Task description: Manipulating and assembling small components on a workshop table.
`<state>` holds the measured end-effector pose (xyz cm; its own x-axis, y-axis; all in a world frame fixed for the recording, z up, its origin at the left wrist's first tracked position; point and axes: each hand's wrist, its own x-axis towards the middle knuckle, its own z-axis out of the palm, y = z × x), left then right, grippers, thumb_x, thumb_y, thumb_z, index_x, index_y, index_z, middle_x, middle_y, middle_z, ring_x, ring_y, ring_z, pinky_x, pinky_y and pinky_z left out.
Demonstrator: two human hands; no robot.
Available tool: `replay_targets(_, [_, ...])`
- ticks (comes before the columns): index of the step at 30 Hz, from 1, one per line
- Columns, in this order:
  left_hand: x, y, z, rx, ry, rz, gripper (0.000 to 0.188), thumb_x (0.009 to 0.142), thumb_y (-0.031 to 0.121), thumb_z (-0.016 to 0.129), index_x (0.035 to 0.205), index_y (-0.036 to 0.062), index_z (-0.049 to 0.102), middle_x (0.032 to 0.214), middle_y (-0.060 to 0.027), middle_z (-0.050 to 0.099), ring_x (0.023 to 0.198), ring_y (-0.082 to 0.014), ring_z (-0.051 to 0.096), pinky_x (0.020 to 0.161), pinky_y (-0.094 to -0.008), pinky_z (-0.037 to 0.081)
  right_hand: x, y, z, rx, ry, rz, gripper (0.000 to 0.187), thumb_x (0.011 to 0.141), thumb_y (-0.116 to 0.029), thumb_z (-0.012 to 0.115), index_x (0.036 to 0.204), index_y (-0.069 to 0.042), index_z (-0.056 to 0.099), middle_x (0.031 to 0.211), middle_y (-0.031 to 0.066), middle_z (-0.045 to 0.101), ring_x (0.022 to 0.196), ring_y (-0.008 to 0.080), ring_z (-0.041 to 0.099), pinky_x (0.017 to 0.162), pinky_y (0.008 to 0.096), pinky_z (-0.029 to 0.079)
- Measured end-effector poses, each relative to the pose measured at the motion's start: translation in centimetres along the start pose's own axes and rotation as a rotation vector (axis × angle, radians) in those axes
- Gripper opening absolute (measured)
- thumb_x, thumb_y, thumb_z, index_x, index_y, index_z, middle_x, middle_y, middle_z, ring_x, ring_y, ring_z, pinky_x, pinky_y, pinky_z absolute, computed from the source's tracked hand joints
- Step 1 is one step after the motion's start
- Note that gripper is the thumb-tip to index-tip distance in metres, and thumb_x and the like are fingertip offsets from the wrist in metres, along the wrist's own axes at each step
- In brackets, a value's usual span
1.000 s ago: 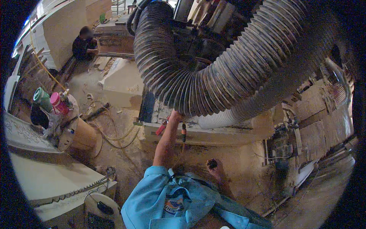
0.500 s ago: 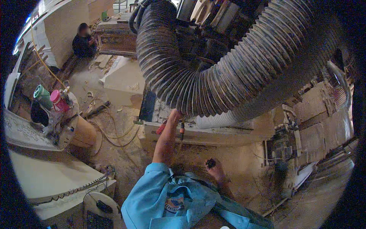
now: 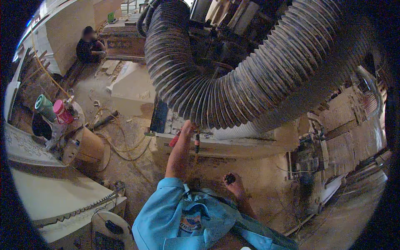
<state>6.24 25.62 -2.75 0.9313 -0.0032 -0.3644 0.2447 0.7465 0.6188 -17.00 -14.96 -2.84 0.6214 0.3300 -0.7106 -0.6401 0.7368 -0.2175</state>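
My left hand [image 3: 188, 125] reaches forward to the machine bed, and its fingers are hidden under the bend of a large grey ribbed duct hose [image 3: 225, 102]. Just beside its wrist is a red item [image 3: 174, 141], and to its right a black and orange fitting [image 3: 197, 143] hangs at the front edge. My right hand [image 3: 236, 183] is held low, closer to my body, with its fingers closed around a small dark lumpy object [image 3: 229, 179] whose kind I cannot make out. The pale machine bed [image 3: 250, 148] lies under the hose, dusted with debris.
At left, a green cup [image 3: 43, 105] and a pink cup [image 3: 63, 111] stand on a round drum [image 3: 89, 146]. A yellow hose [image 3: 125, 148] curls over the dusty floor. Another person [image 3: 88, 48] crouches far left beside a wooden piece [image 3: 125, 46]. Flattened cardboard [image 3: 339, 112] is stacked at right.
The view has shifted slightly. My left hand stays at the hose bend and my right hand keeps its hold. The far person's arm has moved a little.
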Motion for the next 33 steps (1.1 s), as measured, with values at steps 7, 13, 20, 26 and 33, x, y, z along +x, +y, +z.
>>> replay_targets(7, [0.0, 0.3, 0.1, 0.028, -0.009, 0.003, 0.025, 0.085, 0.024, 0.059, 0.099, 0.0034, 0.063, 0.089, -0.0098, 0.063, 0.074, -0.0192, 0.056, 0.067, -0.0330, 0.044, -0.4, 0.3, 1.2, 0.089, -0.037, 0.014, 0.020, 0.083, -0.023, 0.063, 0.085, -0.003, 0.061, 0.089, 0.0155, 0.062, 0.090, 0.0330, 0.059, 0.075, 0.0401, 0.053])
replay_targets(13, [0.2, 0.8, 0.3, 0.080, -0.033, 0.019, 0.027, 0.085, 0.024, 0.059, 0.101, 0.0031, 0.064, 0.091, -0.0102, 0.065, 0.076, -0.0192, 0.057, 0.068, -0.0332, 0.045, -0.7, 0.6, 1.6, 0.143, 0.066, -0.028, 0.020, 0.083, -0.021, 0.063, 0.084, -0.002, 0.061, 0.085, 0.0174, 0.062, 0.090, 0.0357, 0.059, 0.081, 0.0452, 0.053])
replay_targets(20, [-1.6, 2.0, 0.8, 0.248, -0.094, 0.064, 0.028, 0.085, 0.024, 0.060, 0.103, 0.0028, 0.065, 0.093, -0.0106, 0.066, 0.078, -0.0193, 0.058, 0.070, -0.0334, 0.046, -0.1, 0.9, 1.3, 0.087, -0.013, -0.060, 0.021, 0.084, -0.021, 0.058, 0.083, -0.001, 0.061, 0.084, 0.0152, 0.063, 0.087, 0.0323, 0.060, 0.081, 0.0459, 0.051])
replay_targets(26, [-9.4, 3.3, 2.2, 0.740, -0.340, 0.197, 0.030, 0.085, 0.024, 0.060, 0.104, 0.0025, 0.065, 0.095, -0.0110, 0.067, 0.080, -0.0194, 0.059, 0.072, -0.0335, 0.047, 0.1, 1.5, 5.6, -0.913, -0.047, -0.444, 0.025, 0.086, -0.026, 0.052, 0.089, -0.003, 0.061, 0.089, 0.0123, 0.065, 0.081, 0.0281, 0.063, 0.074, 0.0405, 0.052])
replay_targets(33, [-20.2, 0.2, 3.4, 0.994, -0.564, 0.242, 0.031, 0.085, 0.024, 0.061, 0.107, 0.0023, 0.066, 0.098, -0.0120, 0.068, 0.082, -0.0189, 0.060, 0.074, -0.0334, 0.048, 1.4, 4.7, 15.8, -0.737, 0.014, -0.148, 0.032, 0.085, -0.034, 0.054, 0.102, -0.008, 0.058, 0.087, 0.0072, 0.063, 0.074, 0.0217, 0.061, 0.061, 0.0346, 0.049])
